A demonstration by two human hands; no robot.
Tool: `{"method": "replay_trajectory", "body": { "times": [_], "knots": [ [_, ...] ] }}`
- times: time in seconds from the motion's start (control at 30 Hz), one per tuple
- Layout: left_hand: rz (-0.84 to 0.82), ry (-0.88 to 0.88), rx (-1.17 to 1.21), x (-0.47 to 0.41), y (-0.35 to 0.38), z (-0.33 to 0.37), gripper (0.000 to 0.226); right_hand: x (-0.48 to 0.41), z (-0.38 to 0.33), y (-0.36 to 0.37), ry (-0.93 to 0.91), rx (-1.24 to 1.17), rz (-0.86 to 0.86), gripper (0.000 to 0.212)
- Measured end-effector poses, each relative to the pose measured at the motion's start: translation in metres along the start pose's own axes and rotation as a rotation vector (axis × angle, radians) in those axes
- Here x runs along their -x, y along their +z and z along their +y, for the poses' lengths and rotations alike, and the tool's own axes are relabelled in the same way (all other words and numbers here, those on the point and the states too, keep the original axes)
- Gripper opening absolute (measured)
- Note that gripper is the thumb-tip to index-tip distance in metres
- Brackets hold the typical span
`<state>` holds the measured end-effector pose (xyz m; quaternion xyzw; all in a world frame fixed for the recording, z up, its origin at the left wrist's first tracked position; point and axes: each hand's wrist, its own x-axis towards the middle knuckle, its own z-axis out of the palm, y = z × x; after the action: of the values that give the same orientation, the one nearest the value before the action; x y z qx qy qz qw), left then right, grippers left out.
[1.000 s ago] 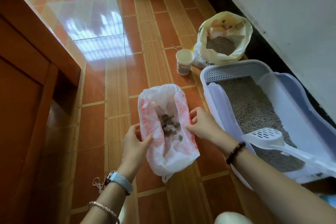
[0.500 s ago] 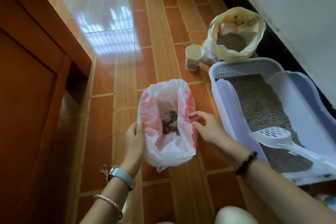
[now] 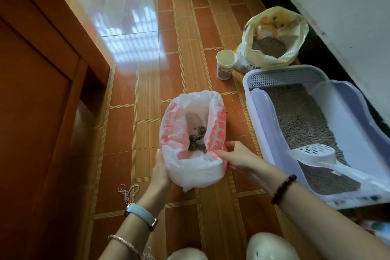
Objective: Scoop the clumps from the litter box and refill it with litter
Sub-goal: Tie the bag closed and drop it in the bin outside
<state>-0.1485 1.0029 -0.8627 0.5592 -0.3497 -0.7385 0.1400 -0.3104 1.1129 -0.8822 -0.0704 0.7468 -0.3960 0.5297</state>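
The person crouches over a tiled floor (image 3: 145,95) with a white plastic bag (image 3: 196,173) printed in red held open between both hands. The left hand (image 3: 161,172) cups the bag's near left side, thumb along the plastic; its fingers are hidden behind the bag, so it seems to grip rather than merely press. The right hand (image 3: 236,156) holds the bag's right rim, forefinger stretched along the edge and thumb above it, apparently pinching the plastic. A small heap of dark clumps (image 3: 197,141) lies in the bottom of the bag. Just to the right stands the litter box (image 3: 261,124), pale lilac, with grey litter (image 3: 299,120) spread inside; a white slotted scoop (image 3: 314,153) rests on the litter at the near end, its handle running towards the box's near corner. Beyond the box an open yellowish sack of litter (image 3: 295,34) stands by the wall; a paper cup (image 3: 225,65) stands upright just beside the sack.
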Motion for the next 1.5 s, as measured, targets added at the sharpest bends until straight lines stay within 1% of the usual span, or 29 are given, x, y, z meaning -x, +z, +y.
{"method": "replay_trajectory", "body": {
  "times": [0.07, 0.2, 0.3, 0.37, 0.43, 0.5, 0.53, 0.57, 0.6, 0.63, 0.67, 0.7, 0.73, 0.8, 0.83, 0.87, 0.93, 1.0, 1.07, 1.1, 1.17, 1.23, 1.27, 1.3, 1.33, 1.4, 1.43, 1.47, 1.5],
  "knots": [
    [-0.052, 0.0, -0.015, 0.003, 0.002, 0.009, 0.047, 0.004, -0.006, -0.003, -0.073, -0.047, 0.01, 0.082],
    [-0.101, -0.017, -0.171, -0.005, -0.008, 0.012, 0.049, 0.019, -0.022, -0.005, -0.232, -0.109, 0.058, 0.058],
    [-0.16, -0.004, -0.137, -0.003, -0.011, 0.019, 0.054, 0.032, -0.034, -0.003, -0.367, -0.052, 0.155, 0.035],
    [-0.153, 0.016, -0.084, -0.003, -0.01, 0.025, 0.059, 0.04, -0.041, -0.002, -0.433, -0.069, 0.142, 0.023],
    [-0.102, 0.046, -0.044, -0.002, -0.01, 0.03, 0.068, 0.044, -0.045, -0.003, -0.49, -0.081, 0.095, 0.031],
    [-0.038, 0.085, -0.017, 0.001, -0.009, 0.034, 0.074, 0.041, -0.041, -0.006, -0.576, -0.037, 0.045, 0.048],
    [0.001, 0.113, -0.03, 0.002, -0.009, 0.037, 0.069, 0.039, -0.039, -0.008, -0.619, 0.01, 0.03, 0.057],
    [0.036, 0.135, -0.041, 0.003, -0.009, 0.039, 0.06, 0.037, -0.035, -0.009, -0.663, 0.109, 0.045, 0.066],
    [0.07, 0.146, -0.051, 0.003, -0.009, 0.04, 0.051, 0.035, -0.033, -0.009, -0.706, 0.243, 0.084, 0.071],
    [0.099, 0.155, -0.058, 0.004, -0.01, 0.041, 0.046, 0.034, -0.031, -0.009, -0.741, 0.395, 0.148, 0.072],
    [0.122, 0.171, -0.071, 0.005, -0.011, 0.041, 0.043, 0.034, -0.029, -0.008, -0.777, 0.523, 0.221, 0.068],
    [0.142, 0.193, -0.082, 0.005, -0.012, 0.041, 0.041, 0.034, -0.028, -0.006, -0.801, 0.614, 0.29, 0.06],
    [0.154, 0.217, -0.092, 0.006, -0.013, 0.042, 0.04, 0.034, -0.027, -0.004, -0.826, 0.654, 0.346, 0.048],
    [0.172, 0.261, -0.141, 0.005, -0.016, 0.041, 0.038, 0.036, -0.027, -0.003, -0.846, 0.664, 0.406, 0.021],
    [0.193, 0.293, -0.194, 0.002, -0.02, 0.04, 0.039, 0.037, -0.028, -0.004, -0.839, 0.664, 0.414, 0.014],
    [0.229, 0.328, -0.27, -0.001, -0.023, 0.039, 0.041, 0.036, -0.029, -0.006, -0.825, 0.664, 0.423, 0.012],
    [0.306, 0.38, -0.432, -0.009, -0.03, 0.036, 0.047, 0.034, -0.03, -0.011, -0.779, 0.669, 0.444, 0.013],
    [0.35, 0.41, -0.542, -0.01, -0.033, 0.034, 0.051, 0.035, -0.031, -0.013, -0.747, 0.696, 0.448, 0.013],
    [0.35, 0.433, -0.593, -0.009, -0.034, 0.034, 0.049, 0.038, -0.031, -0.012, -0.774, 0.748, 0.478, 0.008],
    [0.337, 0.442, -0.601, -0.008, -0.034, 0.034, 0.047, 0.04, -0.032, -0.01, -0.821, 0.79, 0.501, 0.01],
    [0.293, 0.439, -0.584, -0.005, -0.033, 0.037, 0.044, 0.043, -0.032, -0.007, -0.954, 0.891, 0.478, 0.026],
    [0.249, 0.427, -0.536, 0.0, -0.032, 0.041, 0.045, 0.043, -0.029, 0.0, -1.054, 1.022, 0.352, 0.044],
    [0.239, 0.436, -0.52, 0.003, -0.031, 0.043, 0.045, 0.043, -0.027, 0.005, -1.072, 1.097, 0.297, 0.05],
    [0.231, 0.453, -0.502, 0.006, -0.031, 0.045, 0.044, 0.042, -0.025, 0.011, -1.098, 1.149, 0.269, 0.05],
    [0.222, 0.467, -0.489, 0.008, -0.031, 0.047, 0.044, 0.042, -0.024, 0.017, -1.131, 1.161, 0.26, 0.043],
    [0.211, 0.492, -0.473, 0.011, -0.032, 0.05, 0.04, 0.043, -0.023, 0.026, -1.246, 1.134, 0.286, 0.017],
    [0.219, 0.508, -0.47, 0.011, -0.034, 0.051, 0.037, 0.043, -0.024, 0.028, -1.273, 1.131, 0.296, 0.006],
    [0.234, 0.524, -0.464, 0.011, -0.035, 0.053, 0.033, 0.044, -0.026, 0.03, -1.241, 1.142, 0.296, 0.014],
    [0.253, 0.538, -0.454, 0.01, -0.038, 0.055, 0.03, 0.043, -0.027, 0.031, -1.176, 1.148, 0.257, 0.024]
  ]
}}
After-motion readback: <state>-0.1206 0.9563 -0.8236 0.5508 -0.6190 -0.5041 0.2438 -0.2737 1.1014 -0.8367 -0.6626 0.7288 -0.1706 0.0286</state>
